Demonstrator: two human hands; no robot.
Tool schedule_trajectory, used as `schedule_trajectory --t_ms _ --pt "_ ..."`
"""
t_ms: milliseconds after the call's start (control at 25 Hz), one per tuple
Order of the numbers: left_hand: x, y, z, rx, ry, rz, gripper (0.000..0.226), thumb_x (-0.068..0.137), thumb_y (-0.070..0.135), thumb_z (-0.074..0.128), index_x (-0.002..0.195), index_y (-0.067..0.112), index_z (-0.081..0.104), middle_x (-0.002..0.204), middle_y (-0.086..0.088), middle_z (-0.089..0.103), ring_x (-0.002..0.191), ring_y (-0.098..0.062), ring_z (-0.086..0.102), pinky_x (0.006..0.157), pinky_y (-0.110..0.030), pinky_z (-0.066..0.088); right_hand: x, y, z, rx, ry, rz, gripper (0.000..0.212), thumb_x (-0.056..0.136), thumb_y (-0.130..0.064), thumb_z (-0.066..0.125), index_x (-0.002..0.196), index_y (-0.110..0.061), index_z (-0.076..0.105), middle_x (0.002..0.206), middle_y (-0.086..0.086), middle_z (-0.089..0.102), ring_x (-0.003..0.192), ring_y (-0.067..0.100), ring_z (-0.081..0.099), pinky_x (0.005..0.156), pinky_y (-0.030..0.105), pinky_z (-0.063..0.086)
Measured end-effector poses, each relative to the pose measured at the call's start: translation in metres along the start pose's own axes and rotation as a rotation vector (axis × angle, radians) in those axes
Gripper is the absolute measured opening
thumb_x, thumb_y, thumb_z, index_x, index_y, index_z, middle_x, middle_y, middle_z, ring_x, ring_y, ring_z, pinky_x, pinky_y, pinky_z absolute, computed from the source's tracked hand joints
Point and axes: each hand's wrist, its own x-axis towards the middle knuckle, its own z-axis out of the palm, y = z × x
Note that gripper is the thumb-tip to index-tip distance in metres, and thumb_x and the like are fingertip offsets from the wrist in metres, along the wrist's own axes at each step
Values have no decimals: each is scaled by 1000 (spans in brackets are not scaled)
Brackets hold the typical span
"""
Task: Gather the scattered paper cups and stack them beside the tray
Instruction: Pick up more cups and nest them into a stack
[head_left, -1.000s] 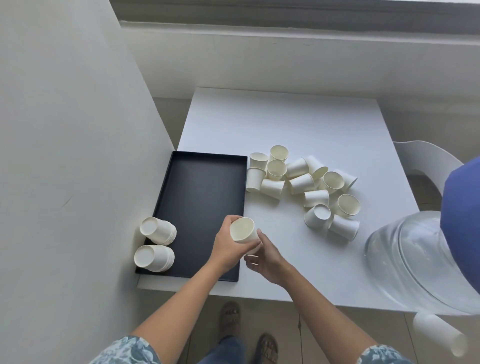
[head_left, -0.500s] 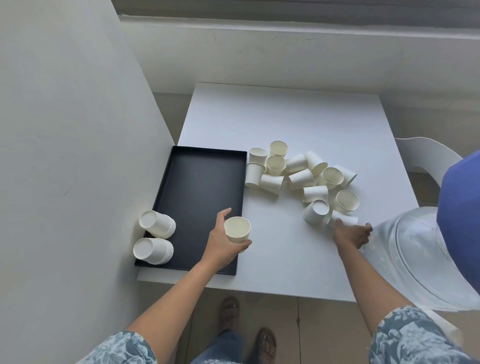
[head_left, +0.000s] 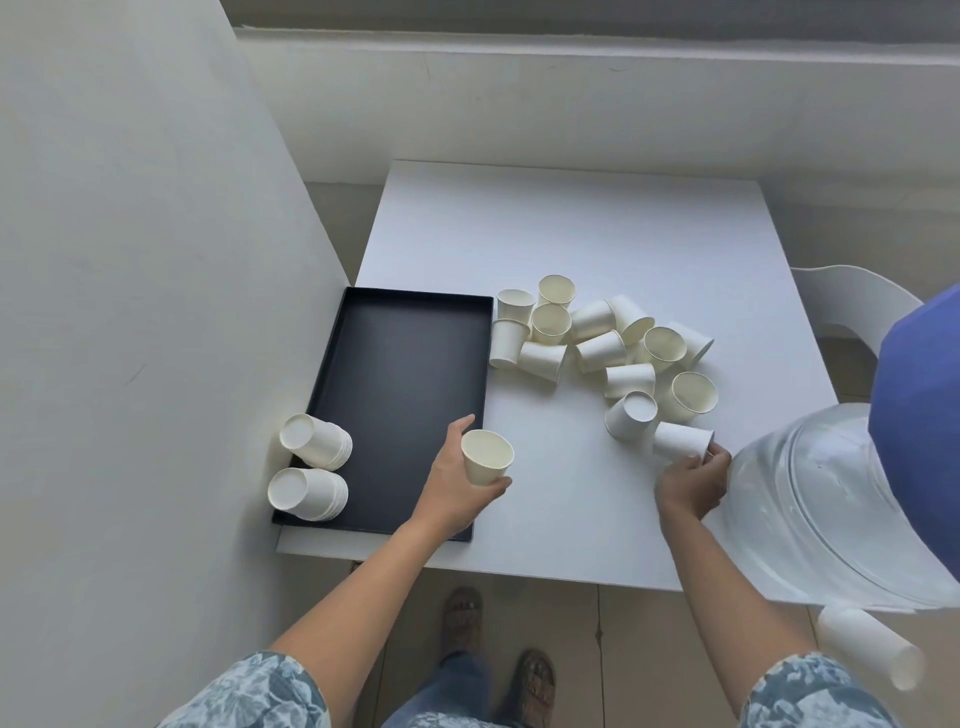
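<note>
My left hand (head_left: 457, 486) holds an upright white paper cup (head_left: 486, 457) over the near right edge of the black tray (head_left: 400, 374). My right hand (head_left: 693, 480) grips a cup lying on its side (head_left: 680, 440) at the near end of the scattered cups (head_left: 602, 343), several of them upright or tipped over on the white table (head_left: 571, 228). Two short stacks of cups, one (head_left: 314, 440) behind the other (head_left: 306, 493), lie on their sides at the tray's left edge against the wall.
A grey wall (head_left: 130, 312) rises close on the left. A large clear water jug (head_left: 831, 509) with a blue cap leans over the table's right near corner. A white chair (head_left: 857, 301) stands to the right. My feet (head_left: 498, 654) are on the tiled floor below.
My right hand left the cup in my left hand, reached right to the near end of the pile and closed on a lying cup. My left hand stayed with its cup.
</note>
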Motion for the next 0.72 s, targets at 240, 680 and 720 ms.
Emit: schedule_trajectory --t_ms 240,680,720 --pt "-4 7 13 153 -40 26 93 81 23 78 148 43 17 140 13 39 129 -15 42 105 -35 43 -77 -5 8 23 -77 -576 24 99 5 47 119 2 61 106 18 66 101 32 54 90 41 41" --pt "-12 20 25 253 -104 154 98 87 28 76 148 58 6 142 11 37 122 -13 47 95 -38 51 -132 6 4 23 -778 -935 33 103 -14 45 130 -27 59 114 -22 56 110 6 54 96 18 45" --pt "-13 19 25 257 -108 166 93 88 29 75 146 58 10 140 11 37 121 -14 48 93 -38 52 -128 6 4 -3 -790 -925 31 104 -22 44 131 -28 59 115 -20 57 113 4 53 97 16 43"
